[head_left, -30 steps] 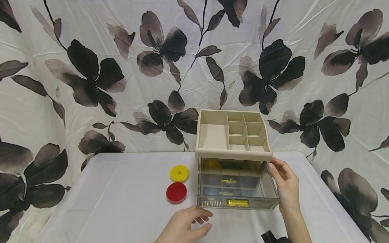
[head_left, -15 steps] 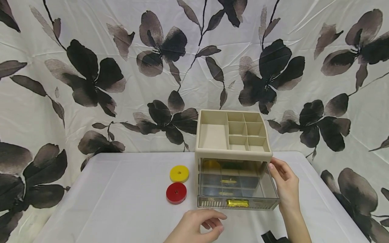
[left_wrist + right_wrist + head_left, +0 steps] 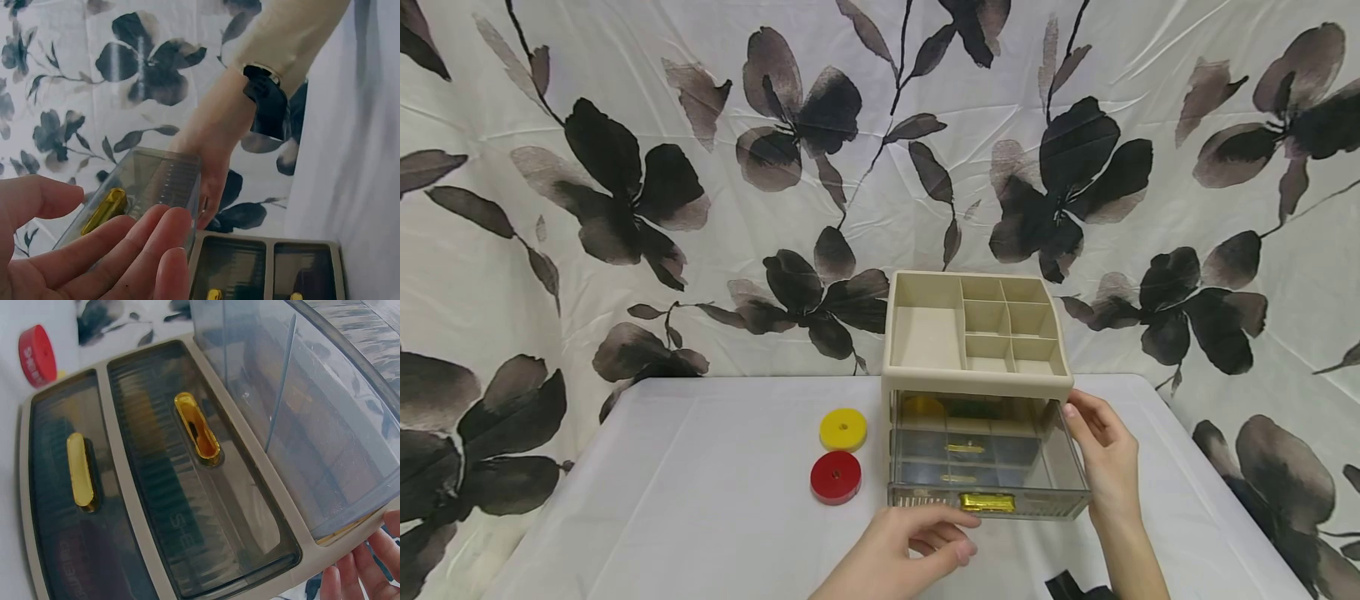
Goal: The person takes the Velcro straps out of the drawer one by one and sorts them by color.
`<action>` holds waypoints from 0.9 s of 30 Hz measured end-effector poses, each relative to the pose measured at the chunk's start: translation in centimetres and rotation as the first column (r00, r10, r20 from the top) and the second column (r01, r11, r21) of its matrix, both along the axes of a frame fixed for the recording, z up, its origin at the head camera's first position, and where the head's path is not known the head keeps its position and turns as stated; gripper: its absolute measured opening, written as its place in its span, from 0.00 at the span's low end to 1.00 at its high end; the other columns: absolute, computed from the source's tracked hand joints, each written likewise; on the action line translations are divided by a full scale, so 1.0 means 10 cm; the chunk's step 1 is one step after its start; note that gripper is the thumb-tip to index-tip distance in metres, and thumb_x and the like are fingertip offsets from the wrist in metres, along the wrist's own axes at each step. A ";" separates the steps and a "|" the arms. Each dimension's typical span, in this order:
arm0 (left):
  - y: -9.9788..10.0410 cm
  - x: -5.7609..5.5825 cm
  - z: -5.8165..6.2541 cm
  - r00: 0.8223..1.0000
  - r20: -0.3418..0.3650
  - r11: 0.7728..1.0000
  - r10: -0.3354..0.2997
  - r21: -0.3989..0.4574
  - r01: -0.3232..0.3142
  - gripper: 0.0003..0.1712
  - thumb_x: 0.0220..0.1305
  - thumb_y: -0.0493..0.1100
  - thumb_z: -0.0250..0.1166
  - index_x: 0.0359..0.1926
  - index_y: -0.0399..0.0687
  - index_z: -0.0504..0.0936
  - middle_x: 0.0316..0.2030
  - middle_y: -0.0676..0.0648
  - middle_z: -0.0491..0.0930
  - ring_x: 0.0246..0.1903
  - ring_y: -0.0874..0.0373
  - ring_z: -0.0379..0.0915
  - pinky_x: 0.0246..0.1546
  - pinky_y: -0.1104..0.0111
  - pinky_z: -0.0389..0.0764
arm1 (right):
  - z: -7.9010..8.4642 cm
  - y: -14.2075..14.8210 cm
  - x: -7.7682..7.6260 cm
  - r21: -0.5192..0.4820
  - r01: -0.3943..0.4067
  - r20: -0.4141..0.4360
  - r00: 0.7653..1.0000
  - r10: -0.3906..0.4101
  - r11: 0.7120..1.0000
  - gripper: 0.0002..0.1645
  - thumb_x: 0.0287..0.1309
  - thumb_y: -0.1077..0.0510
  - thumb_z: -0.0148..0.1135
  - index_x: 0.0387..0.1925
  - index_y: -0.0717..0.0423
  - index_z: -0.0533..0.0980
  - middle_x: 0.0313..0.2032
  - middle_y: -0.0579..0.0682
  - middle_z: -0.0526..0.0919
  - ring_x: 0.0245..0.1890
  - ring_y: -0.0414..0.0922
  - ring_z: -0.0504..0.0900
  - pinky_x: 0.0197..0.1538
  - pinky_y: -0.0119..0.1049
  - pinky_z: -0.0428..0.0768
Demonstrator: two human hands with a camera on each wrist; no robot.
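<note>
A cream desktop drawer organizer (image 3: pixel 977 383) stands on the table, its clear top drawer (image 3: pixel 910 497) pulled out toward me. The drawer front carries a gold handle (image 3: pixel 987 502). My left hand (image 3: pixel 910 546) is just in front of that drawer, fingers loosely bent and nothing held, index fingertip close below the handle. In the left wrist view its fingers (image 3: pixel 134 250) overlap the drawer front. My right hand (image 3: pixel 1105 458) rests against the organizer's right side; its fingertips (image 3: pixel 350 575) touch the frame edge in the right wrist view.
A yellow disc (image 3: pixel 842 429) and a red disc (image 3: pixel 836 477), each with a centre hole, lie left of the organizer. Two lower drawers (image 3: pixel 187 506) are closed, with dim coloured things inside. A floral cloth (image 3: pixel 700 208) hangs behind the table.
My left hand has moved right along the front of the open drawer, its fingertips reaching the area below the gold handle. The right hand and the drawer stay in place.
</note>
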State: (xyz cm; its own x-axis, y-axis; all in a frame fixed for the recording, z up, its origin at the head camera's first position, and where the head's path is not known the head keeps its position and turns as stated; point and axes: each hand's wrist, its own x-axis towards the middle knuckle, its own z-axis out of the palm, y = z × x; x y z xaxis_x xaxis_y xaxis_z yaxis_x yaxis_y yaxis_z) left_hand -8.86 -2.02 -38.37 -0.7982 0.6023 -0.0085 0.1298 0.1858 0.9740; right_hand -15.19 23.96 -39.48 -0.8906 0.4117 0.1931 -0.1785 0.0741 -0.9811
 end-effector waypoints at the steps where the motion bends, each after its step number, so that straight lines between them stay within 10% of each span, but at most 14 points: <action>1: 0.00 -0.01 0.00 1.000 0.021 1.000 -0.004 0.014 0.004 0.14 0.66 0.46 0.61 0.51 0.51 0.83 0.39 0.48 0.87 0.34 0.71 0.79 0.41 0.78 0.79 | 0.00 0.00 0.00 -0.001 0.001 0.001 1.000 -0.001 1.000 0.18 0.63 0.56 0.60 0.53 0.58 0.75 0.43 0.32 0.81 0.47 0.28 0.79 0.47 0.16 0.75; 16: 0.11 -0.04 -0.07 0.965 0.238 0.969 -0.106 0.244 0.046 0.20 0.71 0.46 0.53 0.55 0.38 0.78 0.50 0.34 0.82 0.48 0.42 0.82 0.45 0.67 0.84 | 0.00 0.00 0.00 0.013 0.008 0.009 1.000 -0.008 1.000 0.19 0.63 0.56 0.60 0.54 0.58 0.75 0.43 0.32 0.80 0.47 0.28 0.78 0.46 0.16 0.75; 27: 0.20 0.00 -0.16 0.919 0.381 0.935 -0.104 0.353 -0.041 0.27 0.71 0.53 0.52 0.58 0.36 0.77 0.51 0.32 0.81 0.46 0.50 0.84 0.43 0.67 0.84 | -0.01 -0.01 0.00 -0.001 0.013 0.004 1.000 -0.013 1.000 0.16 0.63 0.59 0.59 0.52 0.58 0.76 0.42 0.32 0.81 0.45 0.28 0.79 0.46 0.16 0.75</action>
